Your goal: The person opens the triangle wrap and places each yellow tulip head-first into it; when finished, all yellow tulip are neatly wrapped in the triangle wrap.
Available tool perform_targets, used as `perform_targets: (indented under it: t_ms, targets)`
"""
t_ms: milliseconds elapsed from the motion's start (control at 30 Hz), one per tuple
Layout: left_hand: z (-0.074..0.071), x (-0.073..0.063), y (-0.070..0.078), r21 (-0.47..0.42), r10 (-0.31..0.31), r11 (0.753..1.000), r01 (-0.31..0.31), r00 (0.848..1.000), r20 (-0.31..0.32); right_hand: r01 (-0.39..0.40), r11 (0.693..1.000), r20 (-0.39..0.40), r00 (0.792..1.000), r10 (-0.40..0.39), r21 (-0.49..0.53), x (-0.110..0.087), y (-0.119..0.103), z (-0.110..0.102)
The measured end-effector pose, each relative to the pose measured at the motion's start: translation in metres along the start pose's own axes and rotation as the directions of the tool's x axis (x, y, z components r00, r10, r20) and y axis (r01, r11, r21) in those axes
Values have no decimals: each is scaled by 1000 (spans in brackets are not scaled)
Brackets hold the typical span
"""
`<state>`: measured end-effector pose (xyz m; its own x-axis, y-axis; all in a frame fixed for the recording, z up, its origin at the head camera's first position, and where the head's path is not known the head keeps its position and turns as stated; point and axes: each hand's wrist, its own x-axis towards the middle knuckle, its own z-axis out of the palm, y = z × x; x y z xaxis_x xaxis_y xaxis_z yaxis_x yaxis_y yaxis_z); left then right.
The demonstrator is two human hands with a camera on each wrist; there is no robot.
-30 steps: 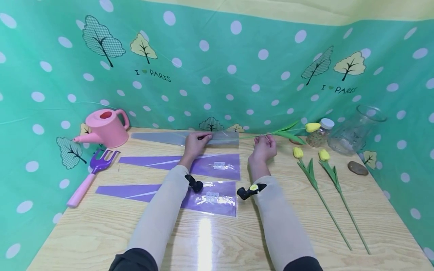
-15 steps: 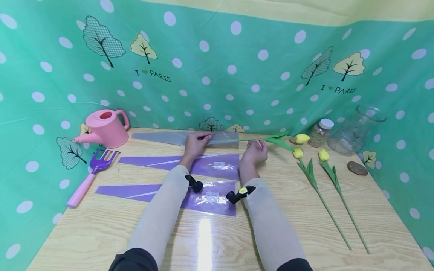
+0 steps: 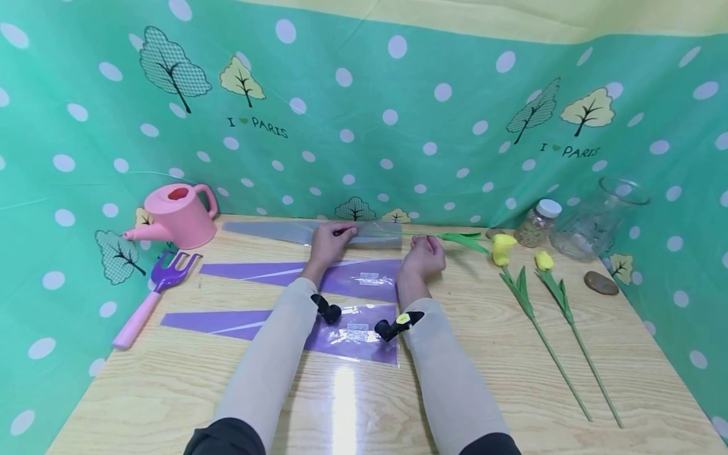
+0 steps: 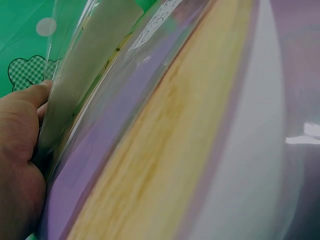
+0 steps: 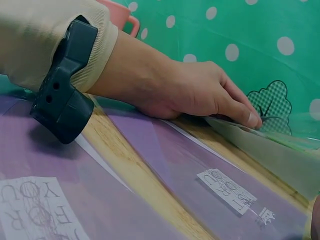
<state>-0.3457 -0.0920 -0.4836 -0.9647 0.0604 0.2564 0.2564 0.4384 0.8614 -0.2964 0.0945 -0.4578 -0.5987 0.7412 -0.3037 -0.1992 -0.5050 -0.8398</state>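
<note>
Both hands are pinching: the left hand (image 3: 330, 245) grips the edge of the grey sleeve (image 3: 264, 231) between thumb and fingers, and the right hand (image 3: 423, 258) holds a tulip (image 3: 463, 239) by its stem, just beside the sleeve's open right end. How the right fingertips meet the stem is hard to make out; the right wrist view shows only a bit of that hand at its edge.

Over the last second the right hand has shifted left and toward the person, bringing the tulip with it. Its bloom was up in front of the jar (image 3: 533, 229); now it sits lower and further left, overlapping the bloom of the nearer loose tulip (image 3: 519, 289), though whether they touch cannot be told. The left hand and the sleeve have stayed put. More of the stem therefore seems to be inside the sleeve, past its mouth, while leaves and bloom remain outside on the right.

In the right wrist view the sleeve's film stands lifted where the left hand pinches it, which probably keeps the mouth parted. Toward the person lie the upper purple sleeve (image 3: 344, 278) and the lower purple sleeve (image 3: 338, 343); neither is held. A second loose tulip (image 3: 560, 298) lies to the right.
</note>
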Motion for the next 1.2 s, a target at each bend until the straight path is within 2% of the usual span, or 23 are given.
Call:
perform_targets:
  t_ms: [233,500,933,1067,1200]
  targets:
    - [1,0,0,12,-11,1000,11,1000,12,-28,999,40,999,27,17,-3,-1,4]
    - [1,0,0,9,6,1000,-7,1000,15,-24,998,28,999,22,61,-5,1,8]
    - [1,0,-2,35,14,999,-14,1000,11,26,998,-17,1000,-25,56,-11,5,10]
    - [1,0,-2,36,9,999,-10,1000,7,33,998,17,999,-34,47,-6,-3,4]
    - [1,0,-2,37,12,999,-13,1000,12,23,999,67,997,-26,38,9,-24,-5]
